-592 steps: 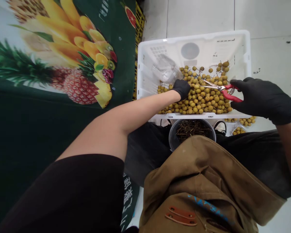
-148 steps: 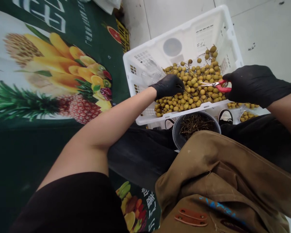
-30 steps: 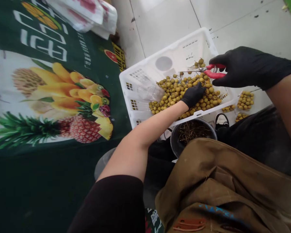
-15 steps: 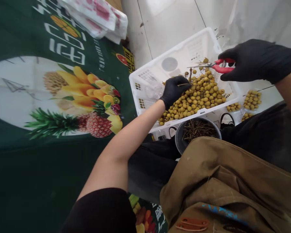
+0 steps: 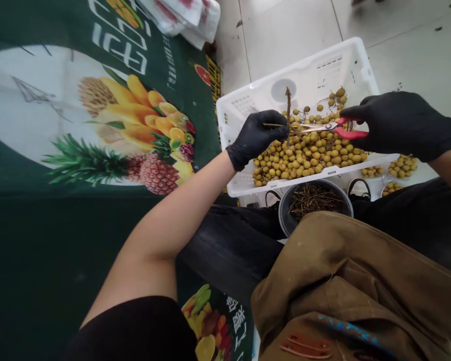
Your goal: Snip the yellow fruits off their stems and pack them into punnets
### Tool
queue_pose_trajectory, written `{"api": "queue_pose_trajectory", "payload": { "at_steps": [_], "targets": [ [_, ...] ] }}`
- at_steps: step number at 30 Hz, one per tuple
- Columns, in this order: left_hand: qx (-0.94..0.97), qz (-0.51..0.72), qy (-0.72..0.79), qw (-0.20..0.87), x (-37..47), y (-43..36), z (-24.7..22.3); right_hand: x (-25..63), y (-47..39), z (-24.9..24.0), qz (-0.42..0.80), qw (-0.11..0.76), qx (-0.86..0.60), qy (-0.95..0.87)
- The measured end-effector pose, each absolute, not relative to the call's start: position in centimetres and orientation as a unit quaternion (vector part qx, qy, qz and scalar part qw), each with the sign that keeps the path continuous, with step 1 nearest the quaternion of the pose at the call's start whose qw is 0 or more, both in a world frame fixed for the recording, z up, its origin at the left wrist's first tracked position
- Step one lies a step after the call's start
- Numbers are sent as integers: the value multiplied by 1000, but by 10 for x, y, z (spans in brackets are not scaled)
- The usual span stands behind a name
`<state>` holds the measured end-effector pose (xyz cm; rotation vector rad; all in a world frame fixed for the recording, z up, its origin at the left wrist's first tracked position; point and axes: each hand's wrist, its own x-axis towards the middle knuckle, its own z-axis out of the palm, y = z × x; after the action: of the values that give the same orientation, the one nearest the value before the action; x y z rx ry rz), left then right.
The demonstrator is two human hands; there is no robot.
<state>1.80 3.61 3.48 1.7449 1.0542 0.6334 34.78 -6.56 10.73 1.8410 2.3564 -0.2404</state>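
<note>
My left hand (image 5: pixel 261 135), in a black glove, pinches a brown twig (image 5: pixel 288 103) above the left part of a white plastic crate (image 5: pixel 231 108). Round yellow-brown fruits, which look like longans (image 5: pixel 304 158), cover much of the crate's floor. My right hand (image 5: pixel 402 123), also gloved in black, is closed round the red handles of pruning shears (image 5: pixel 348 129). Their narrow blades point left and reach the twig close to my left fingertips. Whether the blades touch the twig I cannot tell.
A grey bucket (image 5: pixel 283 213) of cut stems stands between my legs, in front of the crate. Clear tubs of longans (image 5: pixel 402 165) sit to its right. On the left hangs a green banner (image 5: pixel 173 165) printed with fruit; white plastic bags (image 5: pixel 188 20) lie at its top.
The shears have moved left and down, from above the fruit to beside the twig. My left hand has lifted the twig higher. The whole view has shifted a little.
</note>
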Motion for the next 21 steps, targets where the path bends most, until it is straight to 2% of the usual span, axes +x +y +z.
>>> {"api": "queue_pose_trajectory", "payload": {
  "at_steps": [4,10,18,21],
  "targets": [
    [689,273,438,509,16,43,36,342,-73,107,14,70,598,799],
    [653,226,449,567,7,46,36,328,-74,113,50,96,599,793],
    [620,244,430,609,13,47,23,315,-77,110,-39,111,601,791],
    [645,250,435,576,18,43,30,318,-77,107,-52,118,610,782]
  ]
}}
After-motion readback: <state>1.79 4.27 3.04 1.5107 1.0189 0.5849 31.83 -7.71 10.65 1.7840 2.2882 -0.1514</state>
